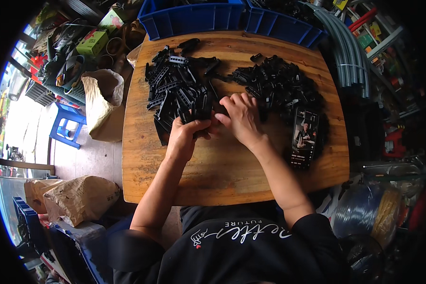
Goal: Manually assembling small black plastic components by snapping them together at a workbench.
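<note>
The work centres on the left pile of slotted black plastic parts (168, 87), heaped on the wooden table (222, 182) with its near edge at the left hand (188, 135). Each part should be light and fairly stiff, smooth enough to slide on its neighbours, and its thin ribs might snap if bent; pinching the long sides near the middle looks safest. The left thumb lies stretched along the dark pieces, while the right hand (243, 116) is half curled, its thumb close to the left fingertips; whether either grip pinches a part, I cannot tell. Tangled pieces could drag along when one is pulled. A second black heap (288, 83) and an upright-format phone (304, 137) crowd the right side, and two blue bins (194, 21) (284, 24) close off the far edge.
</note>
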A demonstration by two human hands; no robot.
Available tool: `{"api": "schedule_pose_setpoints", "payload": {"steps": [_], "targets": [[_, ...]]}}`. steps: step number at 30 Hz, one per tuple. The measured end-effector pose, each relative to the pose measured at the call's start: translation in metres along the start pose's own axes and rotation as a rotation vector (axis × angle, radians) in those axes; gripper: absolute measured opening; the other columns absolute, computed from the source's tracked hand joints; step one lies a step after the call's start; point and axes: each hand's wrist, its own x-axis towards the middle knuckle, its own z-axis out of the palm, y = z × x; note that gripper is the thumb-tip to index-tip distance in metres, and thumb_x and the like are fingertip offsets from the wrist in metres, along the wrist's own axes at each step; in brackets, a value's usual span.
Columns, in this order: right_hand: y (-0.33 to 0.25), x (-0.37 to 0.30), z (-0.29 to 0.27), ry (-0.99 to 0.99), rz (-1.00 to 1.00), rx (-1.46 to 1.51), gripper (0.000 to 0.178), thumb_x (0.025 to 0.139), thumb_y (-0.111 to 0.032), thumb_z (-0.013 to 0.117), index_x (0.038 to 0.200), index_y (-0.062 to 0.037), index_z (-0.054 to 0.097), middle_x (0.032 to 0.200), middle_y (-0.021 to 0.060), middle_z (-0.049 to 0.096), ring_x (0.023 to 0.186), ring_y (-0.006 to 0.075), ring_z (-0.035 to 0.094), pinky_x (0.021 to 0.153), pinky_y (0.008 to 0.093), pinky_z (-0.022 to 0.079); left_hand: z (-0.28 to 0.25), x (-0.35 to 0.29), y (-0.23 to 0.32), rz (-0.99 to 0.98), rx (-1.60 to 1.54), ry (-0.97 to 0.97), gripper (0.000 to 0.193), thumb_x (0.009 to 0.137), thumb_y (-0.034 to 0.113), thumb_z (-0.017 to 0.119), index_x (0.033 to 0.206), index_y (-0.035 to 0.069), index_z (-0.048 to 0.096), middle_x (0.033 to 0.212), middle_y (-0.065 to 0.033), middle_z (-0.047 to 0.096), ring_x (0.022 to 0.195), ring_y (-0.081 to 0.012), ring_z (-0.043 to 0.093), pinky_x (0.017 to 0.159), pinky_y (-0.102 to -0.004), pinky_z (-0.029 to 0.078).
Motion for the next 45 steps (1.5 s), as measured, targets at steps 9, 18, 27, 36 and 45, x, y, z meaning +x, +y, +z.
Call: {"api": "schedule_pose_setpoints", "payload": {"steps": [9,18,27,36,45], "targets": [[0.006,-0.021,-0.031,0.105,0.086,0.500,0.019,0.080,0.003,0.060,0.099,0.0005,0.057,0.087,0.0098,0.055,0.076,0.0181,0.059,0.065,0.0284,0.048,-0.001,0.001,-0.004,0.012,0.004,0.001,0.025,0.073,0.006,0.061,0.097,0.000,0.062,0.083,-0.0089,0.066,0.066,-0.0149,0.062,0.058,-0.0260,0.047],[0.007,-0.035,-0.055,-0.021,0.230,0.954,0.010,0.083,-0.008,0.064,0.090,-0.0014,0.063,0.086,0.0007,0.059,0.074,0.0073,0.052,0.066,0.0203,0.042,0.008,-0.003,-0.006,0.009,0.157,-0.062,0.011,0.074,0.009,0.062,0.080,-0.001,0.063,0.071,-0.0068,0.063,0.060,-0.0124,0.055,0.057,-0.0254,0.044],[0.006,-0.036,-0.054,0.042,0.116,1.090,0.011,0.084,-0.002,0.061,0.094,0.0003,0.059,0.098,0.0060,0.057,0.088,0.0108,0.055,0.077,0.0223,0.046,0.013,-0.005,-0.007,0.019,0.134,-0.125,0.010,0.073,0.007,0.064,0.081,0.001,0.062,0.068,-0.0033,0.058,0.063,-0.0109,0.052,0.062,-0.0247,0.041],[-0.012,-0.031,-0.062,0.221,-0.074,0.651,0.018,0.073,0.000,0.070,0.087,-0.0044,0.061,0.093,0.0086,0.063,0.085,0.0210,0.061,0.073,0.0287,0.050,0.007,-0.007,-0.011,0.014,0.250,-0.200,0.020,0.070,0.002,0.068,0.089,0.001,0.063,0.077,-0.0047,0.065,0.071,-0.0110,0.059,0.068,-0.0231,0.045],[-0.008,-0.034,-0.057,0.228,-0.109,0.613,0.019,0.070,0.000,0.072,0.084,-0.0052,0.060,0.091,0.0070,0.063,0.083,0.0222,0.060,0.071,0.0305,0.049,0.019,-0.014,-0.009,0.171,0.486,-0.194,0.017,0.073,0.011,0.072,0.080,0.003,0.059,0.066,0.0045,0.053,0.063,-0.0032,0.044,0.057,-0.0225,0.038]]}}
